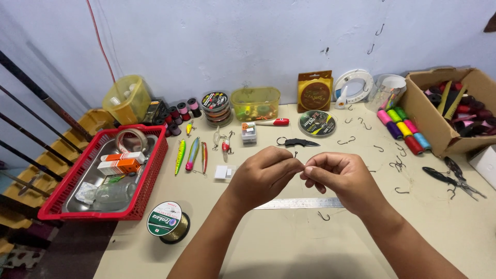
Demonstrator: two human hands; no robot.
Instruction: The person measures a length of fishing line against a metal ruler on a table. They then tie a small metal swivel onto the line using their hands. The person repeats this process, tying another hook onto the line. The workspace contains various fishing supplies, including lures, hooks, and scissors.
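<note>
Cluttered table [289, 243]; at centre frame I see left hand [263, 175] and right hand [338, 178] meet, fingertips pinched together on a small dark hook [295, 153].

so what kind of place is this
Likely a home fishing-tackle workbench: loose hooks scattered across the table, bright lures beside a red basket, a spool of line, and rods leaning at the left wall.

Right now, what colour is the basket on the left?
Red: the basket has red mesh walls, clearest in the head view.
</note>
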